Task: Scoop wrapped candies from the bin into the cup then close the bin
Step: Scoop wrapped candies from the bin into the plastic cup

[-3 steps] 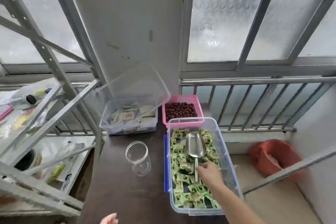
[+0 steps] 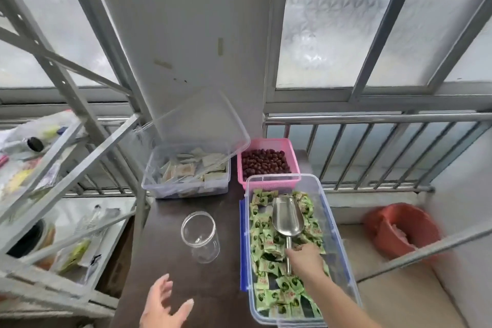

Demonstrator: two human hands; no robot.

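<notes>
Frosted windows and a metal railing stand behind a dark tabletop [image 2: 170, 269], which carries the things for this task. On its right side lies the clear bin [image 2: 343, 255], open, with green wrapped candies [image 2: 266, 245] spread over its floor. A metal scoop [image 2: 287, 217] rests on the candies. Its long axis runs along the length of the bin: the open mouth of the bowl points away from the person, toward the pink basket [image 2: 269, 144] of red fruit, and the thin handle points back toward the person. The right hand [image 2: 306, 257] is over the handle; its fingers [image 2: 291, 250] are curled narrowly on the handle, but I cannot tell if the grip is already closed. The left hand [image 2: 165, 306] hovers above the near edge of the tabletop with fingers [image 2: 162, 283] spread wide, holding nothing. The cup [image 2: 199, 235], clear and empty, stands upright just beside the bin on its left, its mouth facing up. To do this step well, I think the person should close the grip firmly around the handle, then push the bowl forward and low under the candies and not press down from above, because the wrappers slide easily. The free hand could steady the cup, which looks light, before the scoop is tilted over it. Another clear box [image 2: 186, 181] with pale packets stands further back.
</notes>
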